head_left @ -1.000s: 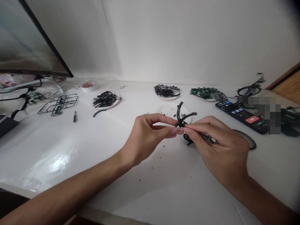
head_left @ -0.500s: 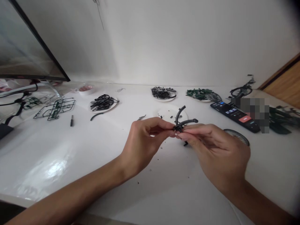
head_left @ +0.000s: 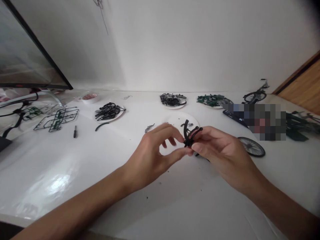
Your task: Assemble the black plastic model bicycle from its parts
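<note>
My right hand [head_left: 220,146] pinches a small black model bicycle part [head_left: 190,135] between thumb and fingers, above the table. The part has a curved mudguard-like strip and two arms with rounded ends. From the other side, my left hand [head_left: 152,153] closes its thumb and index fingertips on the lower end of the same part; its other fingers are curled loosely. The fingers hide the part's middle. Behind the hands lies a paper plate [head_left: 167,117] with a few small pieces. A spoked wheel [head_left: 251,146] lies beside my right hand.
Plates of black parts [head_left: 109,111], more black parts [head_left: 172,99] and green parts [head_left: 211,100] line the back. A model bicycle [head_left: 256,95] stands behind the phone [head_left: 235,119]. Left are a screwdriver [head_left: 75,131], a curved strip [head_left: 102,126], green sprues [head_left: 58,118] and a monitor [head_left: 27,50].
The black part has turned in my fingers, its two arms now closer together. My left thumb and index have spread wider around its lower end. The phone's screen has darkened.
</note>
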